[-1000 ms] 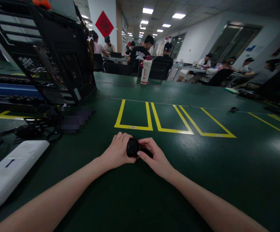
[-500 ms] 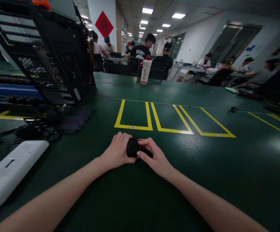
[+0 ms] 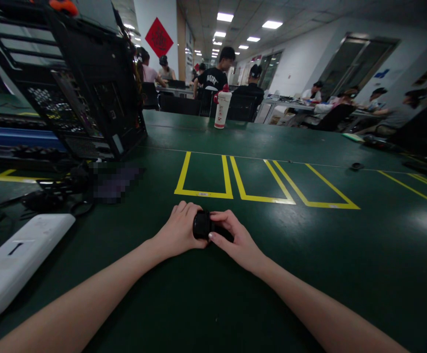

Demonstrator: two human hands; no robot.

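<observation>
A small black rounded object [image 3: 201, 225] with a glossy face is between my hands, low over the green table [image 3: 213, 294]; its exact kind cannot be made out. My left hand [image 3: 181, 226] wraps round its left side, thumb below and fingers over the top. From the right, my right hand [image 3: 235, 240] pinches its edge with thumb and fingertips. A dark, strap-like part [image 3: 224, 232] shows inside the curve of the right hand. Much of the object is hidden by my fingers.
Yellow tape outlines [image 3: 203, 194] lie beyond my hands. A white bottle with red lid [image 3: 221, 110] stands farther back. On the left are a black open computer case [image 3: 114, 98], cables and a long white device [image 3: 25, 260]. A small black ring-like piece [image 3: 356, 166] lies right.
My hands and the black object look almost unchanged. In the background, the person in the black printed shirt has shifted slightly.
</observation>
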